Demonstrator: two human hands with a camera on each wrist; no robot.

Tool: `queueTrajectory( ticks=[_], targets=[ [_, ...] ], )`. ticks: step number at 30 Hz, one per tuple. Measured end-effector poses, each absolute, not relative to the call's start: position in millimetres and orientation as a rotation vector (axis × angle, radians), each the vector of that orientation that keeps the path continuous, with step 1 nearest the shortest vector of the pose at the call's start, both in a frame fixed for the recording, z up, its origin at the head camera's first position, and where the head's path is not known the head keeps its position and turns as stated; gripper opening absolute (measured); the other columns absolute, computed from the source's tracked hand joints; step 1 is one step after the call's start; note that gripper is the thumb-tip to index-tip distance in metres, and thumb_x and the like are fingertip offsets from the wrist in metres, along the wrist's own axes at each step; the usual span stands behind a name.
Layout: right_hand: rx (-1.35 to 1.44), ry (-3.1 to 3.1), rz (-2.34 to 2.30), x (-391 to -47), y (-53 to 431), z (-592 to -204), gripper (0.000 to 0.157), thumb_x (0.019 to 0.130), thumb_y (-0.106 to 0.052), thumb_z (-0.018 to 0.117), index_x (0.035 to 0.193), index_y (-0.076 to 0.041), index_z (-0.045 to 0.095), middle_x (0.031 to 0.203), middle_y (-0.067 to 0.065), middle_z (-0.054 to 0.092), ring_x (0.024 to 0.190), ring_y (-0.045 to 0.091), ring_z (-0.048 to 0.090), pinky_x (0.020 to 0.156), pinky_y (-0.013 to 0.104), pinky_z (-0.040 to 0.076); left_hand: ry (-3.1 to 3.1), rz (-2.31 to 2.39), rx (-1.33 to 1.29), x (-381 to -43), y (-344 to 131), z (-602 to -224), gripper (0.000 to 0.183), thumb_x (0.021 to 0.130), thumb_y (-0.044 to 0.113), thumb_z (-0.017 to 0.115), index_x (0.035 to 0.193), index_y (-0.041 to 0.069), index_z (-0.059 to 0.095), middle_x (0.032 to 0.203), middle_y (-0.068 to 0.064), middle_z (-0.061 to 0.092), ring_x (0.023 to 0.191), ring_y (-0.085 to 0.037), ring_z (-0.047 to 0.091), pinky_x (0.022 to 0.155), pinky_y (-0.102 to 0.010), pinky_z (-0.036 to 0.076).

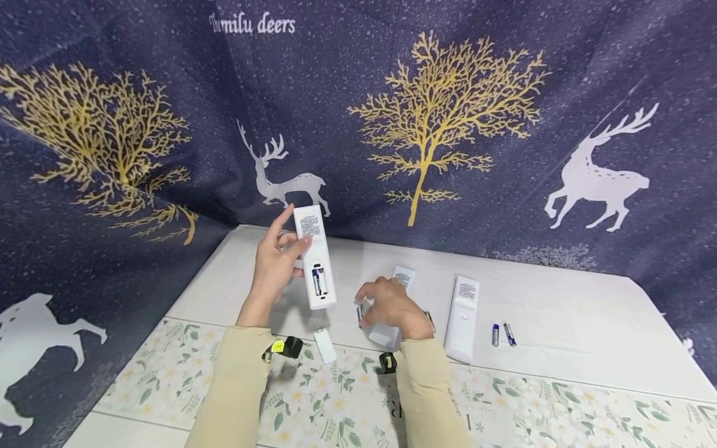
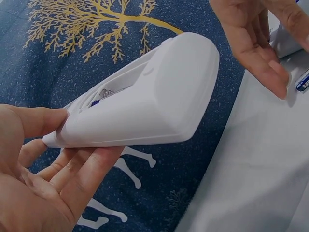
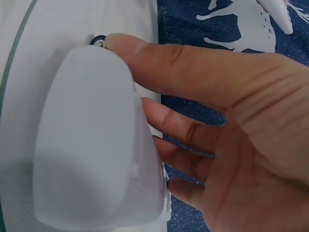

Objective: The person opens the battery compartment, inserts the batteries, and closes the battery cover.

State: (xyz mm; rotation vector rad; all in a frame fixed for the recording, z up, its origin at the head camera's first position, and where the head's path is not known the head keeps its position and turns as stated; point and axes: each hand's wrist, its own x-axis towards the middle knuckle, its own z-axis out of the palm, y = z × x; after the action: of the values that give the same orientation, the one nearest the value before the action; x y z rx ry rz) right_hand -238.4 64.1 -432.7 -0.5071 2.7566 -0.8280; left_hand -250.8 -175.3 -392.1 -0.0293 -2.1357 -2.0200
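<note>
The held white remote (image 1: 313, 246) is tilted up above the table, back outward, its battery compartment (image 1: 317, 266) uncovered. A blue-and-silver battery (image 1: 316, 283) lies inside; whether the slot beside it is filled is too small to tell. The left hand (image 1: 274, 264) is clamped on the remote, thumb across the back and fingers behind, gripping the end away from the compartment.

Below it, a loose white cover (image 1: 325, 346) lies on the table (image 1: 560, 323), near the left wrist.

The right hand (image 1: 392, 305) is over a second remote (image 1: 383, 336), which it partly hides. Its thumb and fingers stand apart about a loose battery (image 1: 360, 315) just beside that remote; the thumb is close to one end, though I cannot tell whether they touch.

Farther right lies a third remote (image 1: 462, 317), back up, its compartment covered. Beside it lie two batteries (image 1: 495, 335), near each other but apart. A dark blue backdrop (image 1: 336, 93) with deer and gold trees hangs behind the table.
</note>
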Motion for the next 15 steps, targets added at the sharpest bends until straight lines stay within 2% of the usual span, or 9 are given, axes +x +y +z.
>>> queueTrajectory(
  ticks=[9,15],
  targets=[
    [-0.498,2.768,-0.798,-239.8,61.3,-435.5,0.038,0.069,-0.014,0.097,0.105,-0.016,0.082,0.103,0.001,0.071,0.102,0.024,0.053,0.099,0.043,0.047,-2.140,-2.012,-0.029,-250.2,-173.7,-392.4,0.071,0.104,0.013,0.068,0.164,0.040,0.040,0.119,-0.019,0.068,0.082,-0.017,0.071,0.061,-0.037,0.064],
    [-0.546,2.768,-0.825,-240.2,61.3,-435.0,0.036,0.068,-0.009,0.097,0.096,-0.015,0.076,0.095,-0.001,0.069,0.095,0.021,0.054,0.094,0.042,0.047,-2.137,-2.008,-0.022,-251.4,-172.9,-391.5,0.071,0.105,0.012,0.068,0.164,0.040,0.041,0.120,-0.017,0.068,0.082,-0.018,0.070,0.060,-0.038,0.064]
  ],
)
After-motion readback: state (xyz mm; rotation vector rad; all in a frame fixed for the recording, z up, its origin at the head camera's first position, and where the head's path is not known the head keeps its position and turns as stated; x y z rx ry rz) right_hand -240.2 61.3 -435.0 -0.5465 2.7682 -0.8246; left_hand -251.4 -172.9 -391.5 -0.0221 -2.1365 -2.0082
